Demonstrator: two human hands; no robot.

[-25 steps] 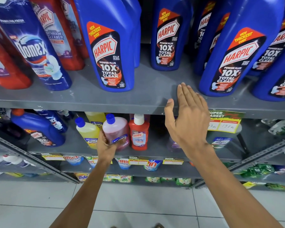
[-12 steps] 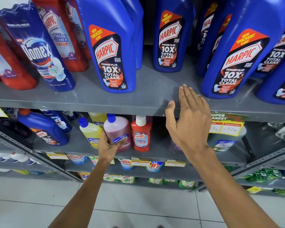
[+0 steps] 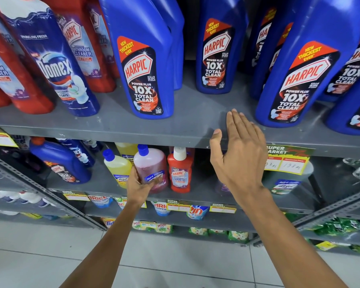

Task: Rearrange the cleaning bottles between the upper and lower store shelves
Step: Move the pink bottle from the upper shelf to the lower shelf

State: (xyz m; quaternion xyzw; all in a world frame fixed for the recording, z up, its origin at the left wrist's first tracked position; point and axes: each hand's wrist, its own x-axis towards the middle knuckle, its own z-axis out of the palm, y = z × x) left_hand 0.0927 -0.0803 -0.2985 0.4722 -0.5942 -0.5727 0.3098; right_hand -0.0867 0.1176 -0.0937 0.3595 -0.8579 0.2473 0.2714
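Lifted slightly – pink bottle (image 3: 151, 168) upright.

Shop: stocked shelves (image 3: 175, 129), price tags (image 3: 285, 163)

Left hand (image 3: 138, 185) grips the pink bottle (image 3: 151, 169) on the lower shelf (image 3: 197, 196), between a yellow bottle (image 3: 116, 168) and a red Harpic bottle (image 3: 180, 171). Right hand (image 3: 240, 150), fingers extended, lies flat at the front edge of the upper shelf (image 3: 112, 125) bearing blue Harpic bottles (image 3: 146, 65).
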